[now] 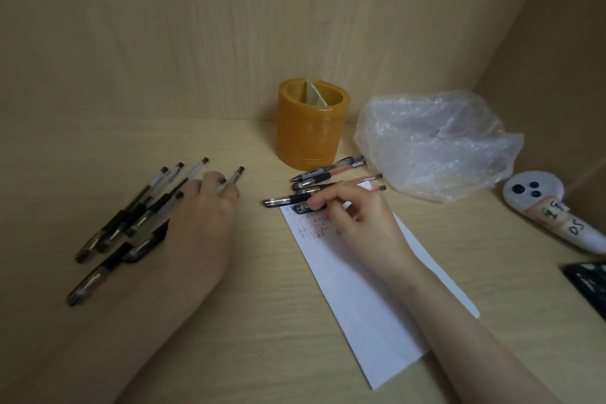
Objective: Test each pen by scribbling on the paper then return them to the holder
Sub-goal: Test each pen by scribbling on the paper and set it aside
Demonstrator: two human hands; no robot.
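Left hand (203, 210): I see it curled round a clear pen (234, 176), beside loose pens (131, 218) on the desk (262, 321).
Right hand (355, 220): pinches a black pen (284, 200) lying across the paper (360, 305).
Holder (311, 128): upright behind the paper.

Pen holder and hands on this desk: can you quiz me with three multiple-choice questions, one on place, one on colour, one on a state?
1. Where does the pen holder stand? A. On the floor B. Left of the plastic bag C. In a drawer
2. What colour is it? A. Amber B. Blue C. White
3. What is the right hand doing? A. Lying flat B. Waving C. Pinching a black pen
Answers: B, it stands beside the bag; A, its wall is amber; C, fingers curl round the pen above the paper.
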